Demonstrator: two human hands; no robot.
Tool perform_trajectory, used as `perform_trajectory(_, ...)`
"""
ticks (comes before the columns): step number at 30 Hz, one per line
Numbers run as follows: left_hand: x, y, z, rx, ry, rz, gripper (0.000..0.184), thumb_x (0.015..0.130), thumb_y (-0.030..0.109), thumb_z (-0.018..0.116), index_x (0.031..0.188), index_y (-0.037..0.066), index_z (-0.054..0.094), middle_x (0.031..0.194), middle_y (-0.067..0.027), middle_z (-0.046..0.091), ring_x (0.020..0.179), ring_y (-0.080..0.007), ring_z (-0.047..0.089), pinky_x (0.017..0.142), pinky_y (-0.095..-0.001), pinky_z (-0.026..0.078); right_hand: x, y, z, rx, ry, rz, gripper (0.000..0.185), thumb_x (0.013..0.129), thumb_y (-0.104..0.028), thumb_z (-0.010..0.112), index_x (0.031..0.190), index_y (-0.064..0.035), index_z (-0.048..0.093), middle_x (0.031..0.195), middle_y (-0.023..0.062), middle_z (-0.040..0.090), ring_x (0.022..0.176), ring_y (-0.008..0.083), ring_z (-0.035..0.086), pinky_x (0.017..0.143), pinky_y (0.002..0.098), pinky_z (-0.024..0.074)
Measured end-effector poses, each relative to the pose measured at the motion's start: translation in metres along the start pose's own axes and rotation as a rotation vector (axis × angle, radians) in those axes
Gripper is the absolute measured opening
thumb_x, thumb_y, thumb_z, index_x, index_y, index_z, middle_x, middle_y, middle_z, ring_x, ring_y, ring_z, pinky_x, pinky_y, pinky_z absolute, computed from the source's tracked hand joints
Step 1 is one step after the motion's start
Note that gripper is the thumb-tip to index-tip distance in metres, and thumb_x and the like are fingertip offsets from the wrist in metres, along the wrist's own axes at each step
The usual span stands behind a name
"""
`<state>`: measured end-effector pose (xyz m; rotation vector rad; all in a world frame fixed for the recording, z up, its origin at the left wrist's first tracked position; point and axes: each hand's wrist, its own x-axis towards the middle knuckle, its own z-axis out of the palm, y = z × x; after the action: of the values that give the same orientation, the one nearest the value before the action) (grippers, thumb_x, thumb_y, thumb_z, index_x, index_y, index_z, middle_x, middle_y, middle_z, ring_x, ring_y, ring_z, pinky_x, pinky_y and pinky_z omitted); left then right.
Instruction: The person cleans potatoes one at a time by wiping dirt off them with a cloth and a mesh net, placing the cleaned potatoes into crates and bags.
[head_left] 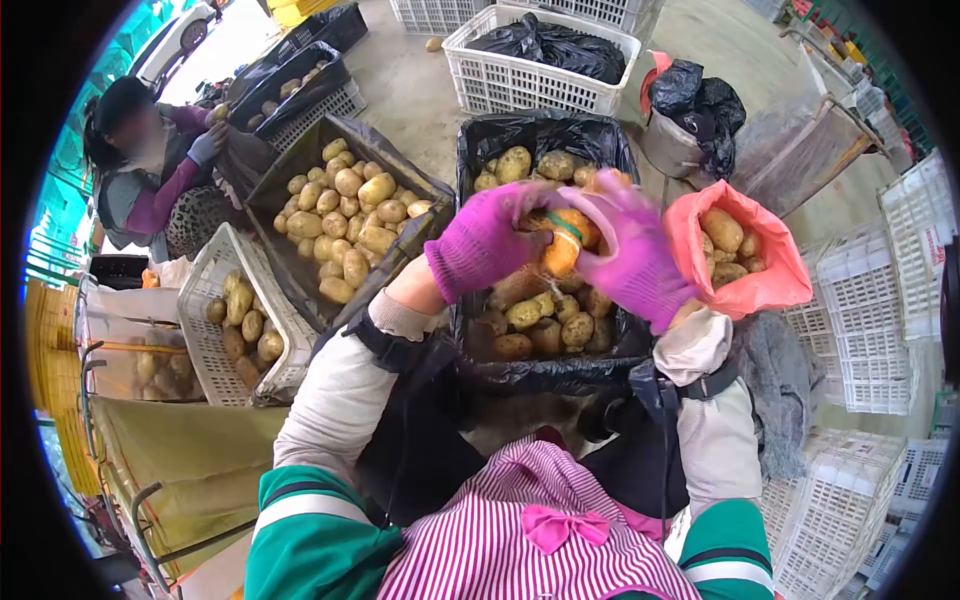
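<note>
Over potatoes (578, 333), left hand (488, 238) bends inward; right hand (640, 258), blurred, opposite.

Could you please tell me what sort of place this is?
Probably a potato sorting or packing area: potatoes in a black-lined container, a pinkish-red bag of potatoes, and stacked white plastic crates.

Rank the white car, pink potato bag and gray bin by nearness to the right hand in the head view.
From the right hand:
1. Pink potato bag, just to its right.
2. Gray bin, ahead and slightly right.
3. White car, far upper left.
</note>
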<state>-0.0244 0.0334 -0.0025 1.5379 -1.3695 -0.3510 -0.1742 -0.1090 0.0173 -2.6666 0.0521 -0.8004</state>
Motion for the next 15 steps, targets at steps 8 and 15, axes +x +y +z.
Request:
perform_trajectory(8,0.006,-0.015,-0.007,0.641,0.261,-0.090,0.028,0.067,0.020,0.074,0.085,0.010,0.055,0.082,-0.0107,0.060,0.079,-0.0334,0.061,0.065,-0.0405,0.049,0.001,-0.004,0.032,0.300,0.055,0.450,0.023,0.084,-0.023,0.064,0.099,-0.0053,0.067,0.082,0.0151,0.067,0.076,0.0325,0.065,0.068,0.0389,0.0499)
perform_trajectory(15,0.002,-0.022,-0.019,0.527,-0.021,-0.043,0.026,0.076,0.019,0.069,0.063,0.004,0.051,0.065,-0.0114,0.055,0.065,-0.0266,0.058,0.059,-0.0391,0.045,0.001,0.051,0.009,0.292,0.340,0.647,0.024,0.086,-0.022,0.064,0.100,-0.0028,0.067,0.087,0.0154,0.069,0.079,0.0225,0.067,0.073,0.0336,0.0503)
